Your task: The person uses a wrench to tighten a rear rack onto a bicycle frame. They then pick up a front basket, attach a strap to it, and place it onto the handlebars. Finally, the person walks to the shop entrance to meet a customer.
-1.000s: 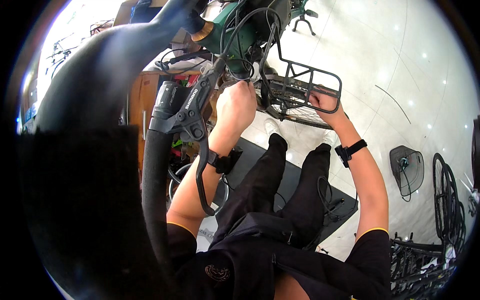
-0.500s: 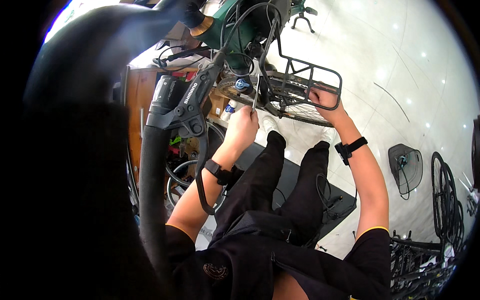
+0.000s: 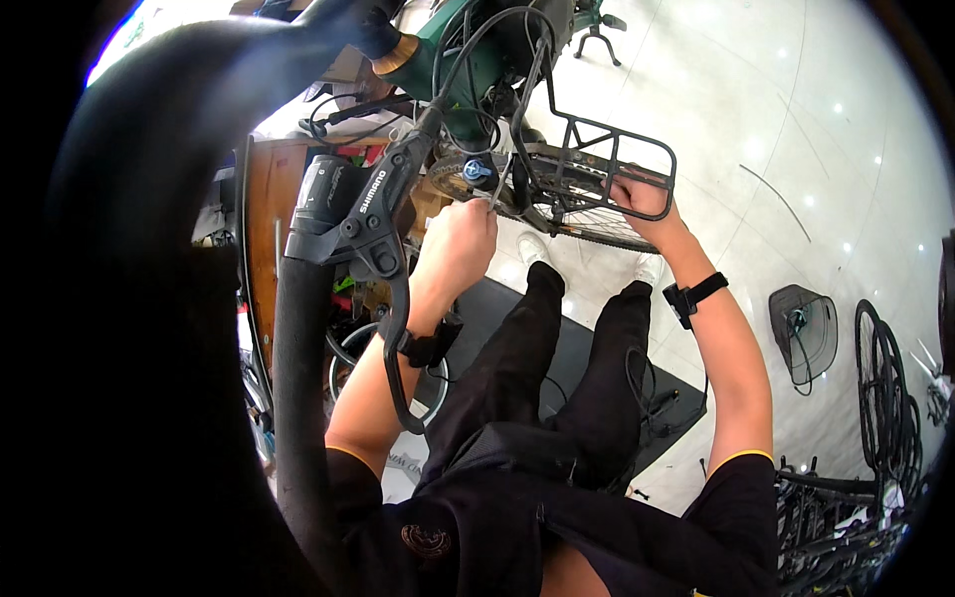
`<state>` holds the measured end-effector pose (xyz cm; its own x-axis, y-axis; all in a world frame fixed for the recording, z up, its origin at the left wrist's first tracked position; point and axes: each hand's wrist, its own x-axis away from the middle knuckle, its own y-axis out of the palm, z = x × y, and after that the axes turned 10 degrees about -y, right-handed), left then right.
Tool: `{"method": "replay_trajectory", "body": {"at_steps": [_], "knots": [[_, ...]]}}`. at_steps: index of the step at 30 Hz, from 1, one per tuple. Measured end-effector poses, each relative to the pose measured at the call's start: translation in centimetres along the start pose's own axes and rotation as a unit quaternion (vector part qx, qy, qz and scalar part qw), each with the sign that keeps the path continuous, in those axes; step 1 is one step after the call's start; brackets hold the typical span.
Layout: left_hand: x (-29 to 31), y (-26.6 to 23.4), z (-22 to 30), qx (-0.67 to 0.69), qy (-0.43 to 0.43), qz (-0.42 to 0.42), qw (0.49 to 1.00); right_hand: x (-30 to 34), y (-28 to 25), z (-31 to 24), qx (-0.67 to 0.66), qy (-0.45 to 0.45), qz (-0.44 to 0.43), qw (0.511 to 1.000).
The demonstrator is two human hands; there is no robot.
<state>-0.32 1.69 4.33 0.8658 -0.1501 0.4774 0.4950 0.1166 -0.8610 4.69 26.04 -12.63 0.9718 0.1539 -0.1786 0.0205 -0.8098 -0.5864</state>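
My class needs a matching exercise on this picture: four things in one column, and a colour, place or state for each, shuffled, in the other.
Column one:
1) left hand
2) shoes
3) right hand
4) bike frame

Column two:
A) green
B) at the black rack
C) closed around a thin rod
D) white

Pairs: 1-C, 2-D, 3-B, 4-A
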Motion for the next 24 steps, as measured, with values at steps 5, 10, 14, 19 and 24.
{"method": "replay_trajectory", "body": {"at_steps": [5,10,14,19,24], "knots": [[-0.2,1.0,0.4,0.013,-0.011,0.026,1.0,0.0,0.0,-0.3,-0.015,0.0,0.026,1.0],[1.1,4.0,-1.0,0.05,0.018,0.086,0.995,-0.1,0.1,-0.1,-0.012,0.002,0.021,1.0],[0.1,4.2,-1.1,0.052,0.003,0.056,0.997,0.1,0.1,-0.1,-0.009,0.006,0.027,1.0],[-1.9,5.8,-1.0,0.089,-0.039,0.053,0.994,0.0,0.2,-0.1,-0.008,-0.009,0.027,1.0],[-1.8,6.9,-1.8,0.106,-0.034,0.053,0.992,0.0,0.4,0.4,-0.023,-0.021,0.035,0.999]]}}
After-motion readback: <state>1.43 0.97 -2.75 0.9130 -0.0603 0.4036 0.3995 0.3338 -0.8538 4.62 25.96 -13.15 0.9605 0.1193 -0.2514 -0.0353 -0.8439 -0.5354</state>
